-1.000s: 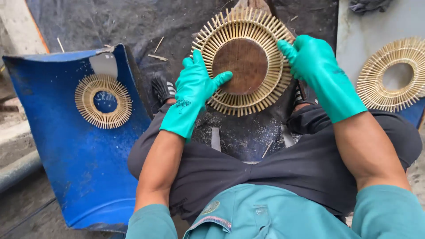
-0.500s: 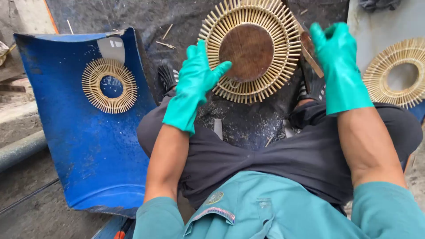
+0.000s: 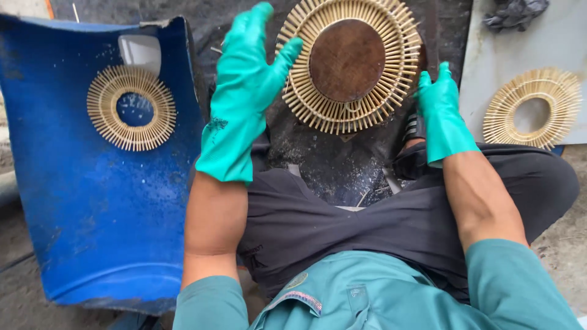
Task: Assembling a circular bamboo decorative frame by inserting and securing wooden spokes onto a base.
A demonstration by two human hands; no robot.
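**Gloved hands at a bamboo sunburst ring**

The left hand (image 3: 244, 91), in a green rubber glove, is spread wide with fingers raised; only its thumb tip touches the left rim of the bamboo ring (image 3: 348, 64), and it grips nothing. The right hand (image 3: 441, 113), gloved the same, sits low at the ring's right edge with fingers extended and loosely together, just beside the outer sticks. Whether it is actually pressing on them cannot be told, but it has hold of nothing visible.

The ring lies on dark, gritty ground (image 3: 330, 165) in front of the person's knees. It is a round sunburst of pale bamboo sticks fanning outward in two bands, with a dark brown wooden disc (image 3: 347, 60) filling its centre.

Half a second ago the left hand lay lower against the ring's lower-left rim, and the right hand was lifted higher at the upper right, holding what looked like a dark stick or tool; now the left has risen and opened, and the right has dropped to the rim empty.

Further out, a second ring (image 3: 131, 107) with an open centre rests on a curved blue plastic sheet (image 3: 104, 220) at left, below a pale grey rectangular patch (image 3: 140, 52). A third ring (image 3: 531, 107) lies on a grey board (image 3: 520, 43) at right, near a crumpled dark cloth (image 3: 515, 12).
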